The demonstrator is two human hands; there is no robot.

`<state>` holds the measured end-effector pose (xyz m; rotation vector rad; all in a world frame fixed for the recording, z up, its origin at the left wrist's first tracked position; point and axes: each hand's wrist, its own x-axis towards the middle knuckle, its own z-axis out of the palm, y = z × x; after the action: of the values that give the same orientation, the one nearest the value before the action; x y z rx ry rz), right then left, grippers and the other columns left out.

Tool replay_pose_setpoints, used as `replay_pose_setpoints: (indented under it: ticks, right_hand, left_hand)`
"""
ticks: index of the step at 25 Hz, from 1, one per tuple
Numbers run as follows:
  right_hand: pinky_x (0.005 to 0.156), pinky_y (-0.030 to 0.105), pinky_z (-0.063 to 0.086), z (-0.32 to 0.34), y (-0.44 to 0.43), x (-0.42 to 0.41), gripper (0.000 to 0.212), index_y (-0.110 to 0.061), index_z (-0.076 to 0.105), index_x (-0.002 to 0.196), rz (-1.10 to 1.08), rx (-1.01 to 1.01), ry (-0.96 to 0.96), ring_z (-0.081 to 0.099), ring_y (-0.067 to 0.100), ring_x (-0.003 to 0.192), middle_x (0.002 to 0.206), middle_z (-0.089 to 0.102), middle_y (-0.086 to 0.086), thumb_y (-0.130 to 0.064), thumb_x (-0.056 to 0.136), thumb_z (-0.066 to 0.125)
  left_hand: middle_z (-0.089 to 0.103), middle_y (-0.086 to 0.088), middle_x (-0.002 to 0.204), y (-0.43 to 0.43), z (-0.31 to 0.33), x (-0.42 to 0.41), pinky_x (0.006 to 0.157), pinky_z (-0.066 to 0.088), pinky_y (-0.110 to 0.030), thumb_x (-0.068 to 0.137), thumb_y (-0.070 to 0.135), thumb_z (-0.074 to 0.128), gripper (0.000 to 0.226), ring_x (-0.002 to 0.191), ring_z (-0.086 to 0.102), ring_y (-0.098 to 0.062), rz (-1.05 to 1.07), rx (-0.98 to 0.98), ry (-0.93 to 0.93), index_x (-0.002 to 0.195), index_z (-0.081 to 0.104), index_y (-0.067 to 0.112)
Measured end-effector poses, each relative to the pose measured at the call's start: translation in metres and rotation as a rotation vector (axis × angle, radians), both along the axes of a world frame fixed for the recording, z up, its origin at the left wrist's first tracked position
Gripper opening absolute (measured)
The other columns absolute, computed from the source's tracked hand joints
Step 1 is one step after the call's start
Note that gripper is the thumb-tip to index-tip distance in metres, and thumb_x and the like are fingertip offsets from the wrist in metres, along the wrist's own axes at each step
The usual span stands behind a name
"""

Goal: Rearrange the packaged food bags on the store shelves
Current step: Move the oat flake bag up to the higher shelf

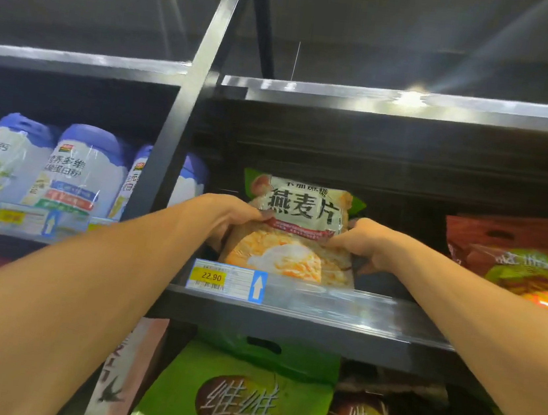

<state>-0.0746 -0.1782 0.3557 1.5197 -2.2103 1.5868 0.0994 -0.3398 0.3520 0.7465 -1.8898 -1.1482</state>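
Seating oat bag [297, 231] upright on upper shelf [321, 320]: step in hand. Left hand [230, 215] at bag's 9 o'clock, right hand [364, 246] at 3 o'clock; fingers [254, 212] curled, pinching bag edges. Next, likely: push back, square up, release.

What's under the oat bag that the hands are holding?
The oat bag, held by the left hand and right hand, is above a shelf with a price tag. The clear rail hides its bottom edge. A green bag lies lower down.
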Motion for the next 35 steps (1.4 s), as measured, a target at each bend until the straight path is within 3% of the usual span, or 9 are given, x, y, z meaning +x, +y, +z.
replay_pose_setpoints:
  ticks: [3,9,11,15,18,23,26,29,35]
  right_hand:
    - [0.093,0.053,0.06,-0.005,-0.004,-0.002,0.031,-0.018,0.064,0.108,-0.048,0.066,0.034,0.074,0.029,0.101,0.108,0.076,0.008,-0.025,0.086,0.085]
    - [0.098,0.055,0.058,-0.006,0.005,0.003,0.042,-0.018,0.061,0.12,-0.112,0.135,0.116,0.073,0.028,0.105,0.112,0.075,0.006,-0.035,0.087,0.082]
    - [0.097,0.053,0.056,-0.008,0.01,0.006,0.051,-0.017,0.059,0.127,-0.149,0.152,0.166,0.068,0.028,0.114,0.122,0.072,0.006,-0.04,0.087,0.081]
    - [0.088,0.038,0.054,-0.013,0.025,0.01,0.059,-0.014,0.056,0.137,-0.313,0.165,0.514,0.063,0.022,0.11,0.133,0.065,0.007,-0.051,0.093,0.07]
    - [0.096,0.045,0.054,-0.02,0.04,0.013,0.073,-0.018,0.048,0.147,-0.479,0.059,0.712,0.058,0.029,0.123,0.144,0.054,0.01,-0.063,0.092,0.062]
    - [0.099,0.05,0.049,-0.042,0.072,0.033,0.06,-0.022,0.052,0.144,-0.536,-0.162,0.953,0.048,0.029,0.135,0.151,0.048,0.004,-0.059,0.098,0.053]
    - [0.103,0.049,0.046,-0.067,0.092,0.047,0.054,-0.021,0.057,0.14,-0.57,-0.263,1.06,0.047,0.028,0.137,0.15,0.05,0.004,-0.054,0.097,0.055]
    - [0.106,0.05,0.043,-0.097,0.11,0.067,0.048,-0.021,0.06,0.136,-0.54,-0.366,1.066,0.046,0.028,0.139,0.148,0.052,0.005,-0.049,0.097,0.058]
    - [0.096,0.045,0.045,-0.177,0.135,0.101,0.035,-0.02,0.062,0.125,-0.41,-0.464,1.102,0.055,0.025,0.124,0.135,0.059,0.002,-0.038,0.096,0.06]
  left_hand:
    - [0.077,-0.013,0.107,-0.001,-0.006,0.0,0.109,0.05,-0.055,0.083,0.061,0.078,0.059,0.111,0.071,-0.035,0.055,-0.039,-0.079,0.113,0.064,0.013]
    - [0.074,-0.013,0.121,0.002,-0.007,0.006,0.109,0.05,-0.057,0.085,0.062,0.075,0.065,0.114,0.069,-0.036,0.076,-0.1,-0.136,0.125,0.058,0.013]
    - [0.071,-0.013,0.125,0.004,-0.009,0.009,0.108,0.05,-0.057,0.085,0.061,0.076,0.065,0.116,0.067,-0.037,0.105,-0.151,-0.143,0.124,0.055,0.014]
    - [0.057,-0.012,0.146,0.021,-0.016,0.016,0.111,0.047,-0.053,0.09,0.052,0.076,0.075,0.133,0.056,-0.038,0.187,-0.318,-0.108,0.145,0.046,0.011]
    - [0.052,-0.011,0.152,0.033,-0.022,0.024,0.11,0.048,-0.047,0.092,0.044,0.077,0.079,0.137,0.053,-0.031,0.261,-0.59,-0.007,0.153,0.037,0.013]
    - [0.046,-0.005,0.161,0.068,-0.043,0.053,0.12,0.041,-0.052,0.091,0.037,0.079,0.081,0.149,0.041,-0.026,0.344,-1.081,0.144,0.159,0.038,0.02]
    - [0.039,-0.005,0.166,0.091,-0.063,0.076,0.124,0.033,-0.055,0.092,0.04,0.077,0.081,0.156,0.03,-0.026,0.341,-1.236,0.123,0.16,0.037,0.021]
    - [0.04,-0.003,0.166,0.106,-0.095,0.101,0.126,0.031,-0.049,0.092,0.042,0.077,0.081,0.157,0.029,-0.024,0.347,-1.286,0.092,0.16,0.037,0.022]
    - [0.043,0.001,0.164,0.132,-0.184,0.138,0.121,0.035,-0.046,0.094,0.038,0.076,0.078,0.151,0.038,-0.023,0.253,-1.232,0.023,0.16,0.035,0.025]
